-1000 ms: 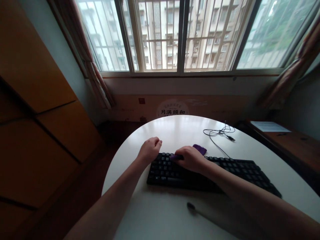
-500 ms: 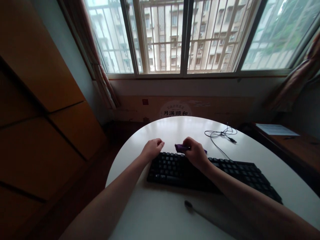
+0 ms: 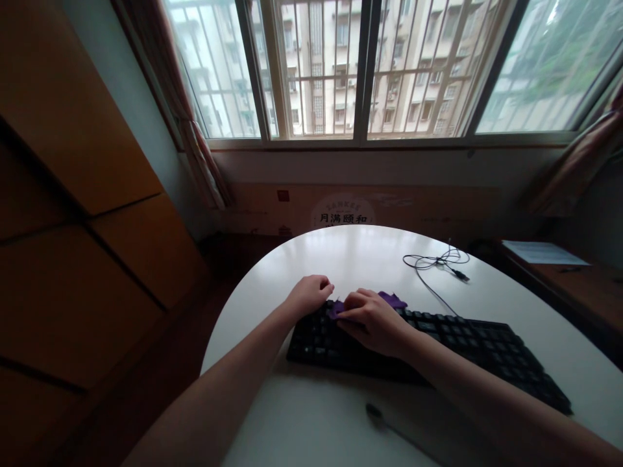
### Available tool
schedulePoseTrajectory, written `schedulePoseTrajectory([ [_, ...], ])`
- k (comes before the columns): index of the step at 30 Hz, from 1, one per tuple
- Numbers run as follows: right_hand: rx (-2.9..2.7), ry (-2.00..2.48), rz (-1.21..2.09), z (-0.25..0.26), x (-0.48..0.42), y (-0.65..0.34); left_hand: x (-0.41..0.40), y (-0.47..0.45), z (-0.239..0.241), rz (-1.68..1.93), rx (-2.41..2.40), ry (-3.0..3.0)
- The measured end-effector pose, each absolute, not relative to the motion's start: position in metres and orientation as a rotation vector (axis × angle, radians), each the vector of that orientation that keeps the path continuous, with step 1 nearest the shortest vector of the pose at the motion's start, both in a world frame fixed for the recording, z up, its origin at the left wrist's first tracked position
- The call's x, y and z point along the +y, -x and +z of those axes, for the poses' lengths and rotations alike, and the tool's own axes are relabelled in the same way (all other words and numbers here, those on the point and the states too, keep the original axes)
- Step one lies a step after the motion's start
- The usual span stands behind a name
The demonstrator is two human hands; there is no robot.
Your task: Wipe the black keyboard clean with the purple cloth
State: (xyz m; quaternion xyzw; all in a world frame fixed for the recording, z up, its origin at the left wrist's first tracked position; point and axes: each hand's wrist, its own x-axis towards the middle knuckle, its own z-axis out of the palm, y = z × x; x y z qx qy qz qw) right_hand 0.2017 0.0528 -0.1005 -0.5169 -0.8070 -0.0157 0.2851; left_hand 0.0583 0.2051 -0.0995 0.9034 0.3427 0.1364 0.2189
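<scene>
My right hand [image 3: 372, 318] is closed on a purple cloth [image 3: 392, 300] and presses it onto the far-left keys of a black keyboard [image 3: 467, 340]. One end of the cloth sticks out by the fingertips, while the rest trails behind the hand past the keyboard's far edge. My left hand [image 3: 311, 293] sits at the keyboard's far left corner with its fingers curled in. What those fingers hold, if anything, is hidden. Near me on the table lies a thin-handled brush [image 3: 374, 412] with a dark head, its handle running off toward the lower right.
A round white table [image 3: 272, 402] carries everything. The keyboard's black USB cable [image 3: 440, 261] lies loosely coiled beyond it. To the right, a brown side table [image 3: 545, 275] bears a sheet of paper [image 3: 548, 251]. Wooden cabinet doors [image 3: 97, 285] stand at left; a barred window [image 3: 363, 71] is ahead.
My right hand has come down and slightly nearer, bringing the cloth onto the keys; the cloth is more spread out. My left hand has shifted a little right and down.
</scene>
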Motion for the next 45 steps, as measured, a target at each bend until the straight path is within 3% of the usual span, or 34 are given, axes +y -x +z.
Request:
schedulePoseTrajectory([
  [22,-2.157,1.473,-0.149,-0.106,0.053,-0.198,0.206,-0.055,-0.104,0.268,0.885,-2.565],
  [37,-2.156,1.392,-0.033,-0.108,0.055,-0.201,0.213,-0.055,-0.114,0.326,0.833,-2.514],
  [45,-1.882,1.413,0.014,-0.107,0.055,-0.216,0.212,-0.054,-0.108,0.345,0.833,-2.478],
])
